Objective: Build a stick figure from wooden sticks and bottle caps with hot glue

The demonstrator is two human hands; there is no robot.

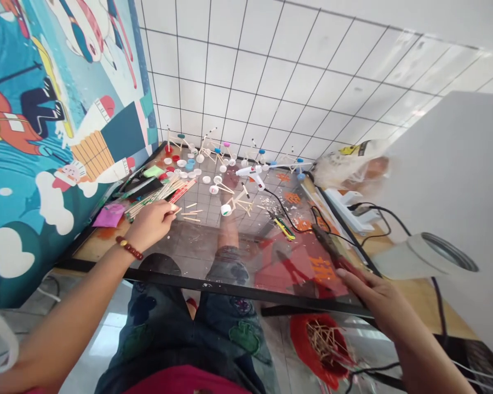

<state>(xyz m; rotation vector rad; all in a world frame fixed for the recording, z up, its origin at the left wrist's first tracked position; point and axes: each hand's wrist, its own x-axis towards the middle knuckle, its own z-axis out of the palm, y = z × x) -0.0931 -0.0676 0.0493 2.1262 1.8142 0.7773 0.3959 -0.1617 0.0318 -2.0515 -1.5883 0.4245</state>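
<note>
My left hand (154, 223) is closed in a pinch over the table's left side, with a short wooden stick (177, 211) at its fingertips. Beside it lies a bundle of long wooden sticks (158, 194), some with red ends, and several cut short sticks (192, 213). On the right, my right hand (367, 287) grips a dark, long-nosed tool with red handles (332, 249), which looks like pliers; its jaws point away from me. A little stick model with a white bottle cap (227, 209) stands mid-table.
A white glue gun (252, 176) lies behind, its black cord running right. Bottle caps (182, 163) and stick figures line the back. A yellow-green utility knife (285, 229) lies near centre right. At right are a power strip (351, 210) and a jar (425, 256); below, a red bin (302, 342).
</note>
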